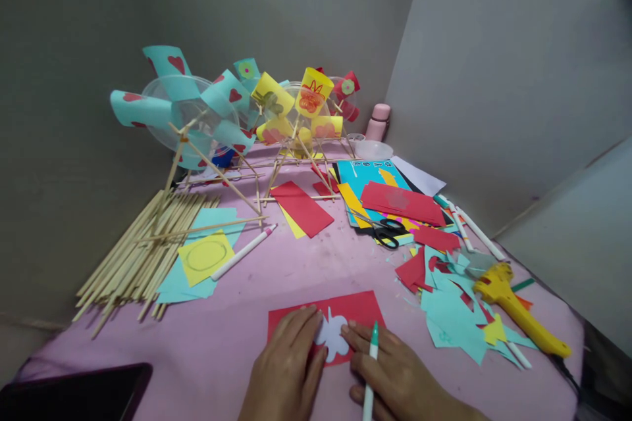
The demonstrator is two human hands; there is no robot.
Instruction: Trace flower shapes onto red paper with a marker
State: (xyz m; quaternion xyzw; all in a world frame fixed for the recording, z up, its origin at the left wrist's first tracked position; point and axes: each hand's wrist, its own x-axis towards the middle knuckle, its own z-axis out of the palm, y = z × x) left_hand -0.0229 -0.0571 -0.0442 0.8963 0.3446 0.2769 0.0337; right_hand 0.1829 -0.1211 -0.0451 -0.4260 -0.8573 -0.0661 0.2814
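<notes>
A white butterfly-shaped paper cutout (336, 335) lies on a red sheet of paper (360, 302) at the near edge of the table. My left hand (291, 355) rests flat on the red sheet, its fingertips and thumb touching the cutout's left side. My right hand (390, 368) has a white marker (370, 375) with a green end pointing up, held between the fingers. The index fingertip of that hand touches the cutout's right wing. Part of the red sheet is hidden beneath both hands.
Paper pinwheels on stick stands (182, 138) stand at the back. Bamboo sticks (133, 256) lie left, near a phone (74, 395). Rightward are scissors (388, 233), coloured sheets (405, 200), paper scraps (454, 309) and a yellow glue gun (523, 316). A pink bottle (378, 122) stands behind.
</notes>
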